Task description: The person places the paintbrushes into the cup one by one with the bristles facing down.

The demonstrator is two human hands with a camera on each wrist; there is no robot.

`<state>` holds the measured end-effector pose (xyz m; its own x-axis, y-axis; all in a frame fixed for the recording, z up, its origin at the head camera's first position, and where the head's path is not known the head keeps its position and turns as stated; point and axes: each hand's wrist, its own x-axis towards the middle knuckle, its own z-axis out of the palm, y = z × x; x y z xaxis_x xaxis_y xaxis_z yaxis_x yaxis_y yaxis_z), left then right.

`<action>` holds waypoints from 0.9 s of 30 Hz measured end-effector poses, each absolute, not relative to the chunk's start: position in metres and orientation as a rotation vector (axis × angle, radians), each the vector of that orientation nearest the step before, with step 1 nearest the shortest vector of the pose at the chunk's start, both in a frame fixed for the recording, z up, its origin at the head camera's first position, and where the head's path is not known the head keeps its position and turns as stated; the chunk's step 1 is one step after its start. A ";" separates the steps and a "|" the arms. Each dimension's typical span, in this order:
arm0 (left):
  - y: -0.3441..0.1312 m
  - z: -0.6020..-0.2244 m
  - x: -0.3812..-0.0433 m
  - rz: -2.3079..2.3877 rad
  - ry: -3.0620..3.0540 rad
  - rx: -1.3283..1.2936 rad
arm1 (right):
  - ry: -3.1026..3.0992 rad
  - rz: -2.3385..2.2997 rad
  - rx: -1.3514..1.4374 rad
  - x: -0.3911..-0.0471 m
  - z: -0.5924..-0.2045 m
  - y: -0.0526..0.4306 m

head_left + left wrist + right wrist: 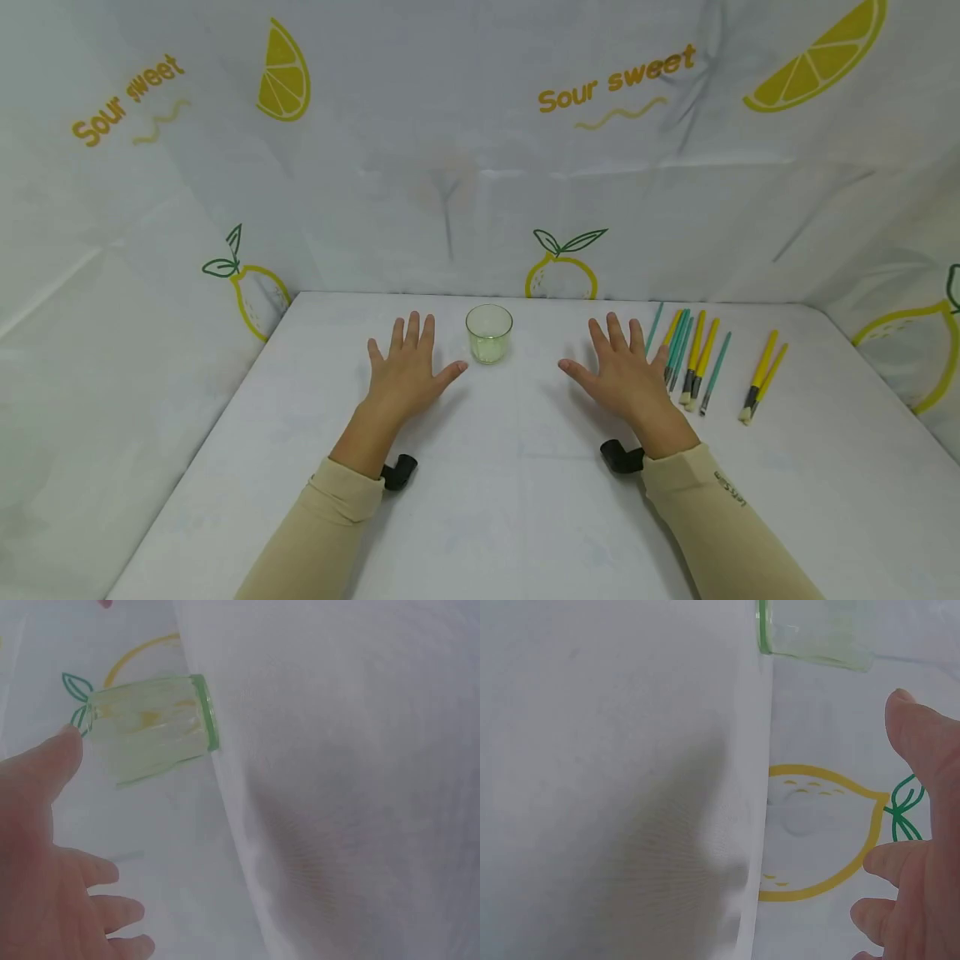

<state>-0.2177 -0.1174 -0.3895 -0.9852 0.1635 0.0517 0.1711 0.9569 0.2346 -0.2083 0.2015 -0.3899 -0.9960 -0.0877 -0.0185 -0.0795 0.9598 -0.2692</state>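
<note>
A green-tinted clear glass (pixel 489 335) stands upright toward the back of the table, between the two hands. To its left my left hand (pixel 407 372) is spread with straight fingers and holds nothing; the thumb points toward the glass without visible contact in the head view. On the other side my right hand (pixel 624 372) is spread the same way, also holding nothing. Close by its fingers lie several paintbrushes (pixel 699 358) with yellow or teal handles, partly hidden behind the hand. The glass (pixel 154 727) shows in the left wrist view, and the glass (pixel 817 630) is cut off in the right wrist view.
Two yellow-handled paintbrushes (pixel 763 377) lie apart, farther right. A white cloth (pixel 480 517) covers the table. Behind it hangs a white curtain (pixel 420 167) with lemon prints. Black wrist-worn devices (pixel 622 458) stick out beside the sleeves.
</note>
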 end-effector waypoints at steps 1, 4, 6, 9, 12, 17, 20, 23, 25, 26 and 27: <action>-0.118 -0.390 -0.218 -0.373 -3.078 -0.264 | 3.078 -0.424 -0.131 -0.208 -0.390 0.201; -0.119 -0.390 -0.218 -0.382 -3.083 -0.268 | 3.073 -0.428 -0.132 -0.209 -0.391 0.201; -0.120 -0.391 -0.219 -0.403 -3.084 -0.278 | 3.073 -0.425 -0.135 -0.209 -0.391 0.202; -0.119 -0.389 -0.219 -0.487 -3.082 -0.304 | 3.073 -0.422 -0.140 -0.209 -0.391 0.203; -0.119 -0.386 -0.220 -0.621 -3.079 -0.339 | 3.066 -0.440 -0.147 -0.211 -0.390 0.204; -0.119 -0.384 -0.225 -0.927 -3.051 -0.421 | 3.043 -0.468 -0.140 -0.213 -0.388 0.209; -0.118 -0.386 -0.231 -1.121 -3.028 -0.448 | 3.041 -0.487 -0.136 -0.214 -0.385 0.213; -0.115 -0.390 -0.239 -1.258 -3.013 -0.419 | 3.057 -0.521 -0.138 -0.217 -0.382 0.220; -0.113 -0.393 -0.244 -1.342 -2.984 -0.393 | 3.072 -0.539 -0.135 -0.218 -0.380 0.225; -0.112 -0.395 -0.246 -1.399 -2.957 -0.383 | 3.078 -0.549 -0.130 -0.218 -0.379 0.229; -0.111 -0.396 -0.248 -1.458 -2.924 -0.371 | 3.083 -0.560 -0.124 -0.218 -0.378 0.232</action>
<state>-0.2481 -0.1105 -0.3960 -0.9640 0.2642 -0.0308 0.1344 0.5836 0.8009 -0.2179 0.2323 -0.3776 -0.9968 -0.0789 0.0082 -0.0767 0.9330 -0.3516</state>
